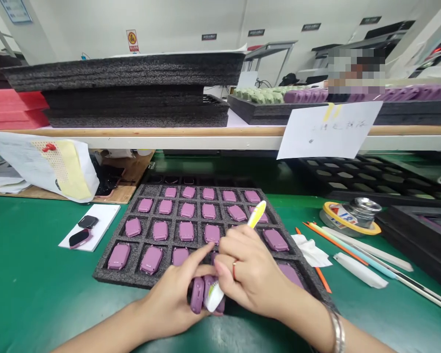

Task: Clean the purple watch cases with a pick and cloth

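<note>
Left hand is clamped round two purple cases, right at the near edge of the foam tray, with the index finger stuck out straight. Right hand is wrapped tight round a yellow-and-white pen: white end down against the cases, yellow end poking up over the tray. The tray's pockets hold plenty more purple ones. Off right on the green mat are orange sticks and a tape roll.

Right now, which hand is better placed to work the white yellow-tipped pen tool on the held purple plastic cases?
Right, likely: the right hand grips the white yellow-tipped pen tool, its lower end at the purple plastic cases that the left hand holds.
</note>
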Motion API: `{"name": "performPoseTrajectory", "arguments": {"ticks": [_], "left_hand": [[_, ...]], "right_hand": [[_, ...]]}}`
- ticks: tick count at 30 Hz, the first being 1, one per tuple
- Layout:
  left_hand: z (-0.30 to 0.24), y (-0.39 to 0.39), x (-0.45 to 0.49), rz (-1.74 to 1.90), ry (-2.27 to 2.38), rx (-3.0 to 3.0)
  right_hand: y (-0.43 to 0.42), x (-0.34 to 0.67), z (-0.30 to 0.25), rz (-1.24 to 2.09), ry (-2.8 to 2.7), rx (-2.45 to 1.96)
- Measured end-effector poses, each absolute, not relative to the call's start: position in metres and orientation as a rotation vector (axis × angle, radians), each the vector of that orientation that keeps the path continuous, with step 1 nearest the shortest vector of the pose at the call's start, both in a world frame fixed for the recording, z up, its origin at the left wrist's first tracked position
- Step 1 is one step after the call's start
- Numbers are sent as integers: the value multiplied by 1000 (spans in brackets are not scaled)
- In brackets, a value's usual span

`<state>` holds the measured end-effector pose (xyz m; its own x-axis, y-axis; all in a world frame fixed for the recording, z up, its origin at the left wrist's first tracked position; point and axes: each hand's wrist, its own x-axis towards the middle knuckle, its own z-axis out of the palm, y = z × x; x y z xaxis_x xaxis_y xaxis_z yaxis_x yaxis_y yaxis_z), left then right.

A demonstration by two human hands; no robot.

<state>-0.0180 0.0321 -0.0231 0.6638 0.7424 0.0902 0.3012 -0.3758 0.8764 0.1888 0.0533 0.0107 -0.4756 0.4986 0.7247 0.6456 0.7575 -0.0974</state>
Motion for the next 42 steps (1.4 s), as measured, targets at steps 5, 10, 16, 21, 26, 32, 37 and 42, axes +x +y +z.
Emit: {"name": "performPoseTrajectory", "arguments": {"ticks": [5,10,16,21,26,32,37,42], "left_hand": [[-23,31,-17,621,804,1913],[-23,30,-17,625,842,1922],[-24,32,-18,598,836,1938],[-21,33,-16,612,858,1914],[-22,32,-17,604,845,1968],[-20,31,-17,575,818,1927],[-21,31,-18,604,762,1929],[-21,32,-18,605,780,1937]], "right_hand": [[56,187,7,-281,-2059,-909],[54,182,8,-293,-2092,-864],[49,182,8,-277,-2097,-876],[51,187,9,-326,-2047,-987],[38,181,11,-408,-2095,-959],[60,225,3,-481,-1981,-1305],[69,280,-14,-421,-1897,-1528],[66,293,-30,-296,-1884,-1588]]}}
